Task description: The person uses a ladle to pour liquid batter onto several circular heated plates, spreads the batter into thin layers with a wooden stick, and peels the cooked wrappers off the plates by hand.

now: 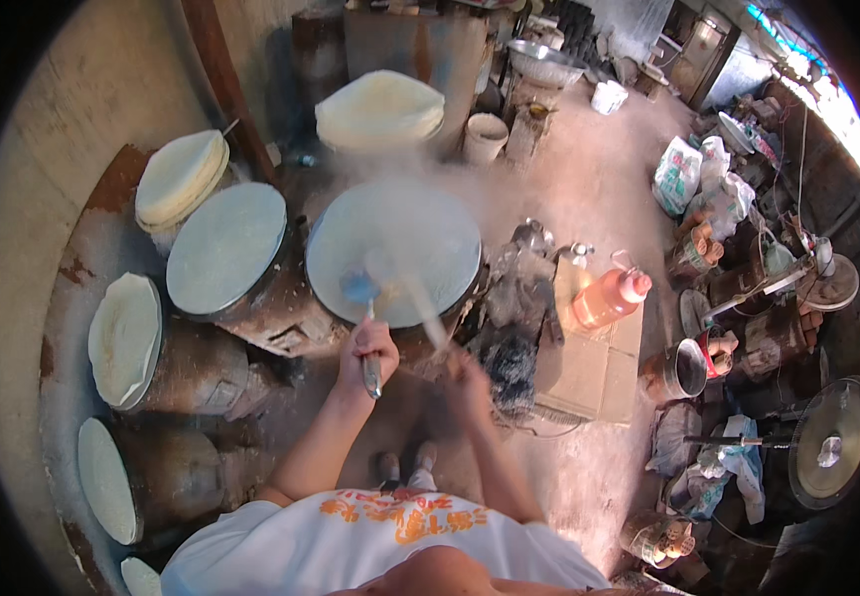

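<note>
My left hand (370,353) grips the metal handle of a tool whose blue head (358,288) is over a round griddle (420,223) coated in pale batter, with steam rising from it. My right hand (468,382), a little lower and to the right, is closed on a long pale scraper (425,313) that reaches over the same griddle, slightly blurred. Left of this stands another griddle (226,248) with a pale round layer on it. Stacks of thin flatbreads lie behind (380,104) and at upper left (180,174).
More griddles (107,482) line the left wall. A pink jug (604,303) stands on cardboard (594,382) beside a dark sooty heap (509,363). Buckets (673,372), plastic bags (678,174) and a metal wheel (827,442) crowd the right side; a pail (486,134) and basin (539,65) are at the back.
</note>
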A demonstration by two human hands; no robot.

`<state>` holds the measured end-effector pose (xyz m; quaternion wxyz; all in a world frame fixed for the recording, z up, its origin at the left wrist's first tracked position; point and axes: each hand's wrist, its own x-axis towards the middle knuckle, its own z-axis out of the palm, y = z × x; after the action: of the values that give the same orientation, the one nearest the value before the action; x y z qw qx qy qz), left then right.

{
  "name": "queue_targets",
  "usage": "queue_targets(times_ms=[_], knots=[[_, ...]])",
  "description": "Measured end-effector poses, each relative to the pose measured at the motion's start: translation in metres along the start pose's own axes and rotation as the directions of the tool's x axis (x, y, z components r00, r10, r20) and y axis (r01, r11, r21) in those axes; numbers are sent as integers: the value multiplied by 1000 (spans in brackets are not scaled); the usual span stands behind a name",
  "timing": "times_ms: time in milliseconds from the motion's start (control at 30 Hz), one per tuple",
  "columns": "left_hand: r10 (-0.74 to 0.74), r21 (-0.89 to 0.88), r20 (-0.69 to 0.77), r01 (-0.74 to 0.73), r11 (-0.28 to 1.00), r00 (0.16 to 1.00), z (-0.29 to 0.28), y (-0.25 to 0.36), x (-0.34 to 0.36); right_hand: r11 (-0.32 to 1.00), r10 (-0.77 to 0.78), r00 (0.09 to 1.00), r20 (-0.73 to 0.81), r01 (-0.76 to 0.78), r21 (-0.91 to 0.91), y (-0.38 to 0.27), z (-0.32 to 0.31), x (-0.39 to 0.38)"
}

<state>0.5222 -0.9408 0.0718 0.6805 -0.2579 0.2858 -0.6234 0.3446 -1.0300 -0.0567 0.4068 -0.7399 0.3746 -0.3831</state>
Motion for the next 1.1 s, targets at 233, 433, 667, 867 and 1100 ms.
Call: queue_targets(times_ms=[233,433,667,867,1100], knots=[[-34,147,223,1,989,974,63,-13,-43,972,116,959,260,-56,-227,-35,-34,-16],[94,134,248,-130,982,964,86,67,-14,863,492,778,390,-495,-100,-80,-67,39],[34,299,444,-185,936,895,81,50,-13,957,142,869,474,-243,158,-32,-25,135],[158,307,866,-754,580,475,67,-58,-226,943,-166,484,859,-178,282,-84,101,99],[217,-689,618,-653,-313,-756,-104,-216,-467,923,-381,-240,893,-155,352,-173,215,-37]])
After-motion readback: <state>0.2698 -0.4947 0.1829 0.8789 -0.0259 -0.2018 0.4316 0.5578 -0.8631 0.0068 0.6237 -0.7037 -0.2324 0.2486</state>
